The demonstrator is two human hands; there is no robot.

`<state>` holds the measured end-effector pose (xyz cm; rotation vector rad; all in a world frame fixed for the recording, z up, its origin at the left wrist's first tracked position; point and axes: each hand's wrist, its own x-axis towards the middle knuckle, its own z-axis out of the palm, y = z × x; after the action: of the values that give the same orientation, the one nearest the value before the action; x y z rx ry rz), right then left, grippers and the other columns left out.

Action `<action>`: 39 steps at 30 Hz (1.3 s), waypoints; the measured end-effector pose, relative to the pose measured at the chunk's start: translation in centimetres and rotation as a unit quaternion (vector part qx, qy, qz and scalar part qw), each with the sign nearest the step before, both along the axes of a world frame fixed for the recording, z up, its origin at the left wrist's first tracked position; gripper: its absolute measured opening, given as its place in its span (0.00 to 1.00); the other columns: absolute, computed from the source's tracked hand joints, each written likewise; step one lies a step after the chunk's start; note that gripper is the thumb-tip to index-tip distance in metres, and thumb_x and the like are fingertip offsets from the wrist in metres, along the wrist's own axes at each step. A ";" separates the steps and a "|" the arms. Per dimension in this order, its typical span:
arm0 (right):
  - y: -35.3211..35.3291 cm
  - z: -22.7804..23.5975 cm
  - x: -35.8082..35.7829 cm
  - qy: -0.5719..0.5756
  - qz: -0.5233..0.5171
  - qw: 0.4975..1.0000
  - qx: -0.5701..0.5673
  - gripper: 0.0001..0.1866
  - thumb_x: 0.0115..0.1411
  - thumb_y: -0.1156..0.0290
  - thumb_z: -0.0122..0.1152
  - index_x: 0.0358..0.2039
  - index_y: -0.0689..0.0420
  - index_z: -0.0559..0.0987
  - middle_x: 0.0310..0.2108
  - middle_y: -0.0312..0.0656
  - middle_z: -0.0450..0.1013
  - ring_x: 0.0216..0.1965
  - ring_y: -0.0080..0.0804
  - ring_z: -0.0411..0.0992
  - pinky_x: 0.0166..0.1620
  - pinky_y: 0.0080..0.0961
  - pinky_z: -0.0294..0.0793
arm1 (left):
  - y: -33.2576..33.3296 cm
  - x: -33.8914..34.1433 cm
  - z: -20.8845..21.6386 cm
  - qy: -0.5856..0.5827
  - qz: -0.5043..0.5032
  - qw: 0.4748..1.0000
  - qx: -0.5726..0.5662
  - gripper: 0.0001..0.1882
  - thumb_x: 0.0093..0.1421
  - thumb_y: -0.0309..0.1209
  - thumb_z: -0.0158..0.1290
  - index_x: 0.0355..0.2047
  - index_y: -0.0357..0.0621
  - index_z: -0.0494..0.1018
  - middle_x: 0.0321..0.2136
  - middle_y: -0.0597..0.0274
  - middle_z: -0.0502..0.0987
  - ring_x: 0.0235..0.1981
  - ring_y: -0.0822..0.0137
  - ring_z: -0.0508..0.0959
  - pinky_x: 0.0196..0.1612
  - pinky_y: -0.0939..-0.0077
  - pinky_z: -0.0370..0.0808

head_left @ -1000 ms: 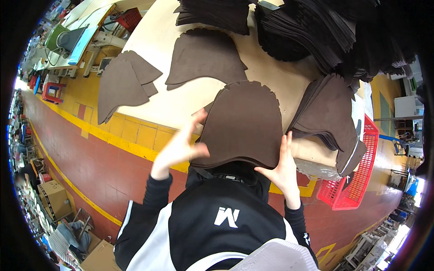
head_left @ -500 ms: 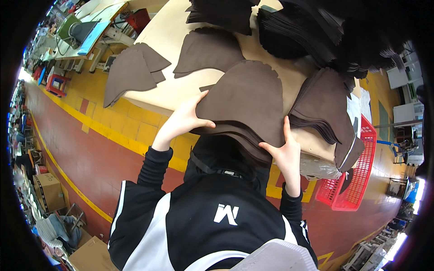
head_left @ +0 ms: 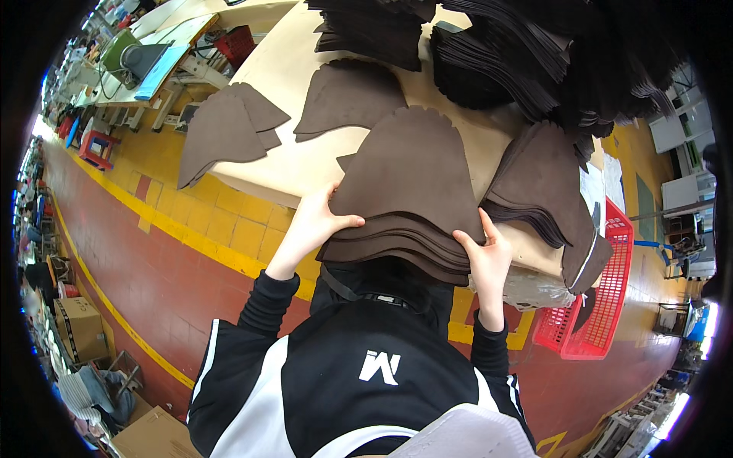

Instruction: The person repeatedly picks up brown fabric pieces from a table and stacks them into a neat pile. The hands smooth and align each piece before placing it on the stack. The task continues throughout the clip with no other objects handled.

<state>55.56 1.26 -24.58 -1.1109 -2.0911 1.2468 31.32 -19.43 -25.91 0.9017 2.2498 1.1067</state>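
Between my hands is a stack of dark brown cut fabric pieces (head_left: 408,172), bell-shaped with a scalloped top edge. Its layers fan out along the near, curved edge, which overhangs the table's front. My left hand (head_left: 309,225) grips the stack's left corner, thumb on top and fingers hidden beneath. At the right corner my right hand (head_left: 489,256) holds it the same way, thumb on the upper face and index finger along the side. Just right of it lies another brown stack (head_left: 538,179), its layers spread.
More brown pieces lie on the pale table (head_left: 263,179): a fanned group (head_left: 225,133) at left and a small pile (head_left: 347,95) behind. Tall dark stacks (head_left: 496,65) fill the far right. A red plastic basket (head_left: 611,290) stands beside the table's right end.
The held stack has straightened, and its near-edge layers now fan out more evenly. Both hands have come slightly nearer to me.
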 end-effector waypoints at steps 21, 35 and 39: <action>0.3 8.4 -1.4 -0.086 0.122 0.915 0.375 0.11 0.60 0.66 0.68 0.40 0.55 0.81 0.39 0.45 0.80 0.37 0.39 0.80 0.39 0.30 0.77 | 0.0 -1.7 -0.8 0.165 0.111 0.970 0.142 0.22 0.62 0.34 0.61 0.55 0.43 0.77 0.37 0.52 0.83 0.29 0.65 0.80 0.34 0.74 0.76; 11.9 0.5 -17.7 -0.215 0.372 0.796 0.426 0.26 0.73 0.54 0.39 0.70 0.37 0.64 0.72 0.30 0.57 0.73 0.35 0.53 0.73 0.50 0.45 | 2.5 -2.9 -2.0 -0.313 0.133 0.925 0.167 0.26 0.64 0.32 0.61 0.59 0.30 0.71 0.34 0.62 0.81 0.13 0.82 0.68 0.19 0.88 0.68; 16.0 -0.2 -16.9 -0.215 0.222 0.795 0.522 0.26 0.73 0.53 0.39 0.70 0.41 0.64 0.72 0.34 0.58 0.73 0.39 0.54 0.72 0.56 0.45 | 2.3 -2.8 -2.3 -0.325 0.145 0.917 0.181 0.27 0.64 0.32 0.61 0.60 0.31 0.71 0.36 0.61 0.81 0.14 0.83 0.68 0.20 0.88 0.69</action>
<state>38.66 17.28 -24.81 -0.3760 -2.8484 -0.2104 28.50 -17.13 -28.21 0.2415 1.6707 1.6964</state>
